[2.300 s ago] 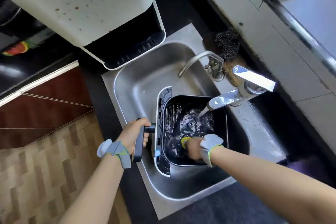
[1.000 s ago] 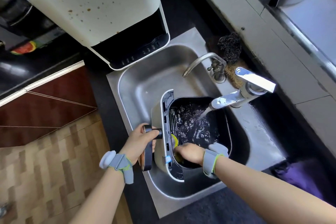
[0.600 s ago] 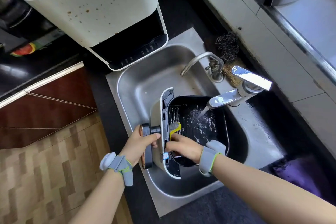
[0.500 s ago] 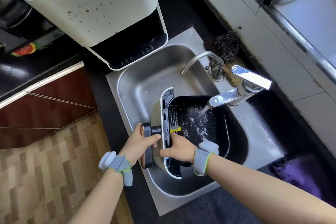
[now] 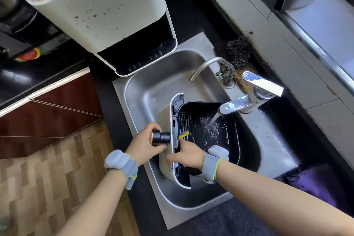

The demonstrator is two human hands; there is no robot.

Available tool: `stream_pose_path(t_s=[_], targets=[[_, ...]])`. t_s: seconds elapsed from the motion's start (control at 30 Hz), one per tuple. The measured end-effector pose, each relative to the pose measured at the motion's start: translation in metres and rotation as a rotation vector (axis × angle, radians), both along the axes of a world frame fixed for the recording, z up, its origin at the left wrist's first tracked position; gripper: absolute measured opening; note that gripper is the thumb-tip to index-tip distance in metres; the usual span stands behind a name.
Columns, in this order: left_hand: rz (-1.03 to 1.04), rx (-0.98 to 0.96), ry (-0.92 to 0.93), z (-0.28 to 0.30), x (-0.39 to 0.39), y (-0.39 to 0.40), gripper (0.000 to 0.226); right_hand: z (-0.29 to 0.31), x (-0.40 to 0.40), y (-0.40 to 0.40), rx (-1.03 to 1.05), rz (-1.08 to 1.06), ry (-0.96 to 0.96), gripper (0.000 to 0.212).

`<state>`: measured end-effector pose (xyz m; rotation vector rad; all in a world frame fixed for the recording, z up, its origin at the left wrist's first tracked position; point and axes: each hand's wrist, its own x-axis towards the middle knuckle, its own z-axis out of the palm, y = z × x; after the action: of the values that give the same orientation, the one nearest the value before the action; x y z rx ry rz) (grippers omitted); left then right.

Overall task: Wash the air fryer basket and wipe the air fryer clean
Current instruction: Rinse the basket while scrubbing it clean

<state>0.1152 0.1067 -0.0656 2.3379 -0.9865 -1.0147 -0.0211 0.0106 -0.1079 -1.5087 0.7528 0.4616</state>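
The black air fryer basket with its white front panel stands in the steel sink under running water from the chrome tap. My left hand grips the basket's dark handle. My right hand is inside the basket at the front panel, holding a yellow-and-grey sponge pressed against the inner wall. The white air fryer body, spotted with brown stains, stands on the dark counter behind the sink with its basket slot empty.
A second, curved tap rises at the sink's back edge. A dark steel scrubber and a brown coir scrubber lie behind it by the tiled wall. A purple cloth lies on the counter to the right. Wooden floor shows at left.
My right hand moved with the sponge from the basket's floor to its front inner wall and rubs there. The left hand turned the basket slightly by the handle. Water keeps running.
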Motion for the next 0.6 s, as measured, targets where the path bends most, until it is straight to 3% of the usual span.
stream_pose_path(t_s=[0.07,0.13,0.23,0.3,0.37,0.47,0.53,0.6], targets=[[0.085,0.021,0.237,0.005,0.003,-0.003,0.034,0.000,-0.007,-0.004,0.141,-0.044,-0.005,0.049],[0.209,0.007,0.346,0.005,0.002,-0.008,0.017,-0.004,-0.011,-0.006,0.350,-0.185,-0.035,0.058],[0.371,-0.046,0.190,0.001,-0.009,-0.016,0.017,-0.013,0.000,-0.004,0.712,-0.631,-0.058,0.051],[0.370,-0.043,0.095,-0.001,-0.015,-0.018,0.016,-0.018,0.014,-0.007,0.620,-0.805,-0.053,0.046],[0.281,-0.002,0.127,0.000,-0.012,-0.014,0.012,-0.020,0.024,-0.012,0.247,-0.633,0.030,0.026],[0.081,0.158,0.244,0.006,-0.006,-0.006,0.032,-0.023,0.027,-0.014,-0.066,-0.153,0.119,0.031],[0.044,0.180,0.264,0.010,-0.012,-0.002,0.042,-0.021,0.020,-0.013,-0.045,-0.099,0.097,0.029],[0.062,0.132,0.285,0.010,-0.017,-0.002,0.040,-0.017,0.006,-0.015,0.237,-0.264,0.047,0.020]])
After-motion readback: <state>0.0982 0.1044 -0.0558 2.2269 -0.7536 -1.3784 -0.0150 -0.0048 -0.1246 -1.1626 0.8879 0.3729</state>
